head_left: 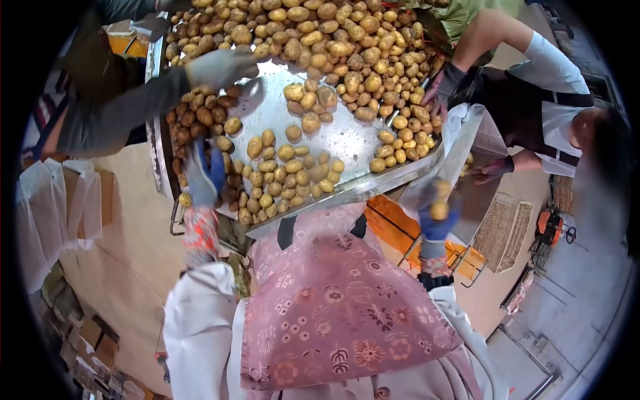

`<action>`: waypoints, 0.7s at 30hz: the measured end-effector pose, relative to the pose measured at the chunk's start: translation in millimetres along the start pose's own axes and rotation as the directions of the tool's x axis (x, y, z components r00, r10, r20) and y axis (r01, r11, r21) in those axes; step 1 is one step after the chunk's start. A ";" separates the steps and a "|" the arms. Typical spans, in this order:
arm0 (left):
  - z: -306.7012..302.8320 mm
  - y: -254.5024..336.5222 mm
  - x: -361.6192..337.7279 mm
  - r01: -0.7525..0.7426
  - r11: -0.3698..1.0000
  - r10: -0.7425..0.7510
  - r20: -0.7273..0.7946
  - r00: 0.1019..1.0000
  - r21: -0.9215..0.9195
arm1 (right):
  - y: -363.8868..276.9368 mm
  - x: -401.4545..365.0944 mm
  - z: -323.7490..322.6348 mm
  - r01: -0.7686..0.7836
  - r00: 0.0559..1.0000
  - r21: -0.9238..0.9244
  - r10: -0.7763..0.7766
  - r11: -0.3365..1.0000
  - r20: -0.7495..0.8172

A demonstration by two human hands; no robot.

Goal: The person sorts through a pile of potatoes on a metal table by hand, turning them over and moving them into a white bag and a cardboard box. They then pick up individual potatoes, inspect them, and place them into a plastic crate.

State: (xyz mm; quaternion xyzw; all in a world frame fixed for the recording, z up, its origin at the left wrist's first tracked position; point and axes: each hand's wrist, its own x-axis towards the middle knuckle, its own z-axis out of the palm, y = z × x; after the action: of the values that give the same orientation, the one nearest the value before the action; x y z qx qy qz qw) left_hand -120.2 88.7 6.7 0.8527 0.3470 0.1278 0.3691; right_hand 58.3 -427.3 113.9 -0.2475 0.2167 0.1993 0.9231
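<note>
Many potatoes [287, 177] lie loose on a metal sorting table [360, 143] in front of me. My left hand [205, 172], in a blue and grey glove, reaches over the table's left edge among the potatoes. Its fingers are smeared by motion. Off the table's right corner, my right hand [437, 217], gloved too, is shut on potatoes [439, 208], one showing above another. It is close beside a plastic-lined box [460, 143] that has a few potatoes in it.
A heap of potatoes [313, 33] covers the far side. One co-worker's gloved hand [223, 67] reaches in from the left. Another co-worker's gloved hand [440, 90] is at the right edge. An orange crate [393, 223] and a wicker basket [503, 233] stand below right.
</note>
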 end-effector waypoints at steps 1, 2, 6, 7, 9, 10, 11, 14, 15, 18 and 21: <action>5.0 -26.1 11.2 -0.001 0.970 0.020 -0.078 0.997 0.244 | -11.7 -11.8 -0.6 0.319 0.922 -0.150 -0.343 0.936 -0.179; 8.1 -19.7 22.4 0.005 0.969 0.015 -0.080 0.997 0.246 | -10.7 -22.6 0.6 0.314 0.924 -0.151 -0.338 0.937 -0.179; 28.2 14.1 15.4 0.308 0.926 -0.371 0.376 0.849 0.217 | 31.5 -8.3 28.4 -0.045 0.924 0.007 0.039 0.999 0.381; 31.5 53.8 -5.2 0.069 0.827 -0.277 0.297 0.914 0.558 | 55.7 13.3 17.3 -0.096 0.893 -0.133 0.144 0.987 0.427; 33.9 73.2 -42.5 -0.166 0.717 -0.187 0.416 0.890 0.677 | 126.3 53.4 20.3 0.474 0.811 -0.871 0.322 0.131 0.489; 39.0 61.8 -61.3 -0.159 0.759 -0.158 0.416 0.896 0.632 | 172.8 43.6 79.4 -0.253 0.929 -0.930 0.335 0.268 -0.156; 36.0 51.8 -79.2 -0.245 0.751 -0.041 0.414 0.909 0.613 | 205.4 55.4 74.3 0.133 0.929 -0.972 0.365 -0.193 0.055; 21.3 25.7 -108.6 -0.281 0.754 -0.019 0.448 0.894 0.593 | 234.5 94.7 77.9 0.683 0.646 -0.625 0.713 -0.378 0.274; 12.6 18.2 -116.5 -0.264 0.815 0.026 0.421 0.907 0.517 | 236.6 108.2 106.0 0.529 0.631 -0.782 0.769 -0.329 0.103; -7.2 6.1 -136.7 -0.216 0.841 0.080 0.281 0.956 0.495 | 233.8 166.7 133.8 0.688 0.696 -0.695 0.462 -0.210 0.549; -21.6 -1.0 -111.7 -0.184 0.875 0.162 0.088 0.983 0.447 | 251.7 165.7 164.7 0.494 0.869 -0.289 0.455 -0.820 0.195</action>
State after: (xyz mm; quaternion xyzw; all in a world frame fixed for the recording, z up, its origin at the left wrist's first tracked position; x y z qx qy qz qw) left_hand -212.1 24.3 25.2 0.9455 0.2806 0.0557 0.1553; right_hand 125.3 -93.7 67.0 -0.8832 -0.3981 0.2473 -0.0159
